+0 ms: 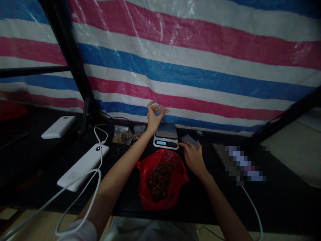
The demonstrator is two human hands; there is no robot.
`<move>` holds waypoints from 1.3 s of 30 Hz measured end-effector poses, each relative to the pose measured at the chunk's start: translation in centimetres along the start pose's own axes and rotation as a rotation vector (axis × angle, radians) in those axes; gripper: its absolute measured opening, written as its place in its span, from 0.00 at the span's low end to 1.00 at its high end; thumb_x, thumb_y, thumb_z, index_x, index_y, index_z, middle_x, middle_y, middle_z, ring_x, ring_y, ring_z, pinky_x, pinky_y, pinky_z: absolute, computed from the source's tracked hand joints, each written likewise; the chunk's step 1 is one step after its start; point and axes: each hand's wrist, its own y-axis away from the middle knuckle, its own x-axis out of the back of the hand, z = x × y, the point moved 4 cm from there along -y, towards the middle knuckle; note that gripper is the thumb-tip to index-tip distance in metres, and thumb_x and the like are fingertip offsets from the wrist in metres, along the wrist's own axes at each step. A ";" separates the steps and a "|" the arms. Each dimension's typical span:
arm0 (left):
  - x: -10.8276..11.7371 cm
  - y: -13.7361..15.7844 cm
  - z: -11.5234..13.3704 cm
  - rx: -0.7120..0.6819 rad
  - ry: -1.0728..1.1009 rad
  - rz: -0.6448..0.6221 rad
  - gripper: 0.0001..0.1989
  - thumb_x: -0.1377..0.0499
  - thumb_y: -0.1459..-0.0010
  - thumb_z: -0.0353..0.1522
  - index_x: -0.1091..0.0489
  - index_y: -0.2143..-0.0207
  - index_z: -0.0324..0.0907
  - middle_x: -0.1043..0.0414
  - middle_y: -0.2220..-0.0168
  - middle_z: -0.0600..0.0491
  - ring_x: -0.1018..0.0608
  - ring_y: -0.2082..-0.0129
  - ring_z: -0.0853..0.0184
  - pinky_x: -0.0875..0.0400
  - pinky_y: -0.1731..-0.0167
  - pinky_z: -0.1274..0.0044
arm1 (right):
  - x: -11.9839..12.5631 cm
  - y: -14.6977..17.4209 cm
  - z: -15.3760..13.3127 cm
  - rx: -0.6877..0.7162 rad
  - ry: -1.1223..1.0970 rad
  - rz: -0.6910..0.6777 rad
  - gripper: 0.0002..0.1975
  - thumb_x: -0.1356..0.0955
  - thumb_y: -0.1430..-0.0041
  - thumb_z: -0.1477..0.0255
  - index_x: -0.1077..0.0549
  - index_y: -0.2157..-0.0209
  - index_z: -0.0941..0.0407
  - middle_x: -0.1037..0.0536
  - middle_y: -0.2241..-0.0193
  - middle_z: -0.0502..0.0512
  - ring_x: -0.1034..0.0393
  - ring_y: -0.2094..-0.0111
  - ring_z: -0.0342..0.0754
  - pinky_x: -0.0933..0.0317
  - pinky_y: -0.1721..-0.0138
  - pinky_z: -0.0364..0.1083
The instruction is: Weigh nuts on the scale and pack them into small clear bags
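My left hand (154,117) is raised above the back of a small digital kitchen scale (166,143), its fingers closed on a small clear plastic bag (162,109); the bag's contents cannot be made out. The scale's display is lit, and its dark platform bears nothing. At the scale's right front corner rests my right hand (194,157), fingers apart, the index fingertip at the scale's edge. Beneath its fingers lies a flat stack of greyish clear bags (190,140). In front of the scale, an open red plastic bag (145,192) holds many small brown pieces, like nuts or seeds.
Several filled zip bags (119,135) lie left of the scale. A white power bank (81,167) with a looping white cable (99,180) sits further left, and another white power bank (59,127) behind it. A blurred-out device (243,164) lies right on the black table (281,190).
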 end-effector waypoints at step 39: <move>13.5 16.0 15.2 0.582 -0.803 -0.739 0.24 0.54 0.41 0.45 0.37 0.85 0.44 0.36 0.85 0.55 0.32 0.82 0.68 0.42 0.78 0.77 | 3.5 -0.7 -5.7 0.351 -0.132 -0.234 0.12 0.35 0.43 0.71 0.30 0.56 0.53 0.25 0.58 0.54 0.34 0.58 0.51 0.44 0.61 0.49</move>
